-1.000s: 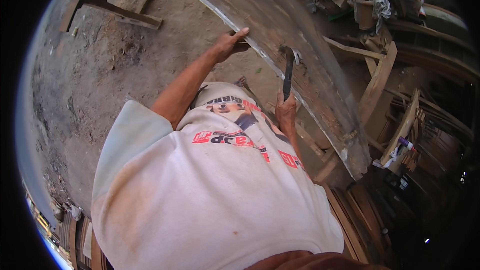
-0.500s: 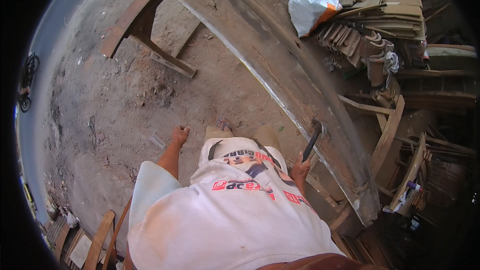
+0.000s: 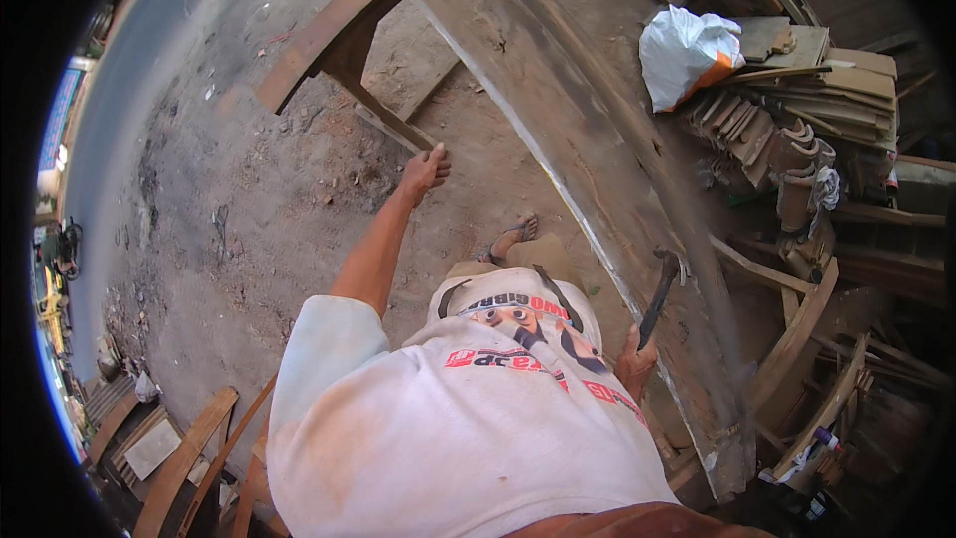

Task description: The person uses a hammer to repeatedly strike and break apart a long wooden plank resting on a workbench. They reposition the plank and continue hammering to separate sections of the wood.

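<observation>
A claw hammer [image 3: 658, 301] with a dark handle is in my right hand [image 3: 636, 363], its head pointing forward over the long wooden plank [image 3: 558, 90]. That plank runs diagonally from the far side down to my right and has a pale, worn edge. My left hand [image 3: 426, 171] reaches forward with its fingers curled in, and nothing shows in them. Just past its knuckles, in the picture, lies the end of a wooden frame [image 3: 383, 120]; I cannot tell whether they touch. A curved wooden board [image 3: 324, 38] tops that frame.
Stacked boards [image 3: 832, 90], curved tiles [image 3: 732, 134] and a white sack [image 3: 687, 55] are at the far right. Wooden frames [image 3: 797, 329] crowd the right side. Curved wood pieces [image 3: 184, 458] lie at the lower left. Dirt ground [image 3: 249, 229] borders a road [image 3: 110, 120] on the left.
My left hand has swung forward toward the wooden frame. One sandalled foot shows further ahead. The surroundings have shifted rightward in view, and the hammer stays in my right hand.
</observation>
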Demonstrator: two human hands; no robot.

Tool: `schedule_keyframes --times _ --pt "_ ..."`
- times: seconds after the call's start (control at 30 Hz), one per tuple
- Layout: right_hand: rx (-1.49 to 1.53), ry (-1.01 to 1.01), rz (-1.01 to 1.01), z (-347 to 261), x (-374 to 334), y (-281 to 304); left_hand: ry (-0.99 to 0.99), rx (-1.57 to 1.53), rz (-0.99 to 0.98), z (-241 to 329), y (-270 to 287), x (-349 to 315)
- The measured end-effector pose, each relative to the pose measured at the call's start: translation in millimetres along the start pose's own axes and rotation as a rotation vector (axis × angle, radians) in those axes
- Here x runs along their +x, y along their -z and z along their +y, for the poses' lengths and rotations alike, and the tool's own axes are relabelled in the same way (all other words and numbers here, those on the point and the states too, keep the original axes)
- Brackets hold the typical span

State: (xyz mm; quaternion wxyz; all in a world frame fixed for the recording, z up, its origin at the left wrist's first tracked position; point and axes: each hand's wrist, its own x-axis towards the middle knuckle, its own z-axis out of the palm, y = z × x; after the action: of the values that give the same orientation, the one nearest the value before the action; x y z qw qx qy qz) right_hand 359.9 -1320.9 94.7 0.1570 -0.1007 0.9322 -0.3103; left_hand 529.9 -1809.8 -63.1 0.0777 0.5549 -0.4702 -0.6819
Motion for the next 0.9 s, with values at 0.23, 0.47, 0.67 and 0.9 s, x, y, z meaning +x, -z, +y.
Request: schedule_keyframes --times 0.23,0.47,0.67,0.9 --pt "0.120 0.388 -0.230 -137.1 93.4 -49.7 -0.287 -0.429 0.089 152.8 -34.6 127.3" --pt "0.379 0.684 -0.246 -286.9 128.5 -58.2 -0.178 -0.180 0.247 167.4 -40.9 151.4" --pt "0.257 0.791 -0.231 -309.2 151.8 -118.2 -0.270 -0.322 -0.007 142.5 -17.8 176.4" --pt "0.116 0.549 -0.266 -308.9 148.2 -142.9 -0.251 -0.214 -0.006 156.8 -30.8 155.1"
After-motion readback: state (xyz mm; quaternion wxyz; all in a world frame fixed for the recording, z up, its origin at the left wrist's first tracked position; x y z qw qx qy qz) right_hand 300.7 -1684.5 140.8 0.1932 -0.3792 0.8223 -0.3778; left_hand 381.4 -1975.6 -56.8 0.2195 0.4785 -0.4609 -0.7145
